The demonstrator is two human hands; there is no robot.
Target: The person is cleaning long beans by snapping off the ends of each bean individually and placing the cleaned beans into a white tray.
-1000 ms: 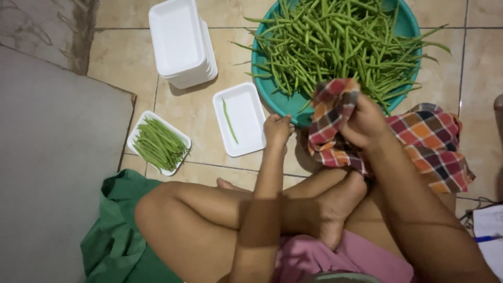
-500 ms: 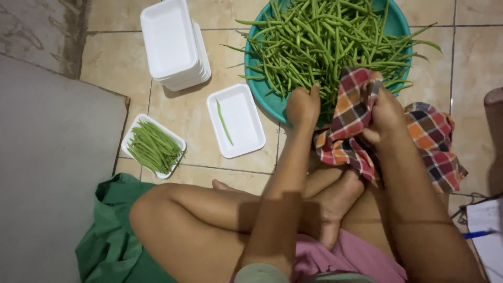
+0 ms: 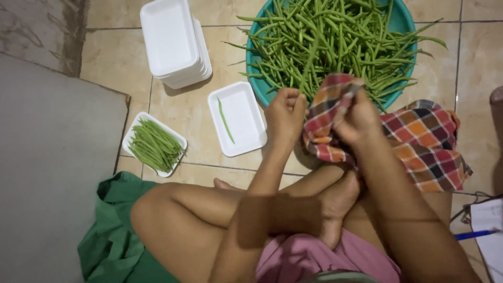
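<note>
Bean point(image 3: 309, 57) upright, left hand point(image 3: 285, 112), checked cloth point(image 3: 335, 112)

We take this for a home floor used for small food packing. We see beige floor tiles point(image 3: 110, 63) with dark grout lines, and a grey mat point(image 3: 47, 173) laid over them at the left. The person sits cross-legged on a green cloth point(image 3: 112, 246). A teal basin point(image 3: 401, 18) heaped with green beans point(image 3: 335, 42) stands on the tiles, beside a stack of white foam trays point(image 3: 173, 42), and a checked cloth point(image 3: 419, 141) lies near.
</note>
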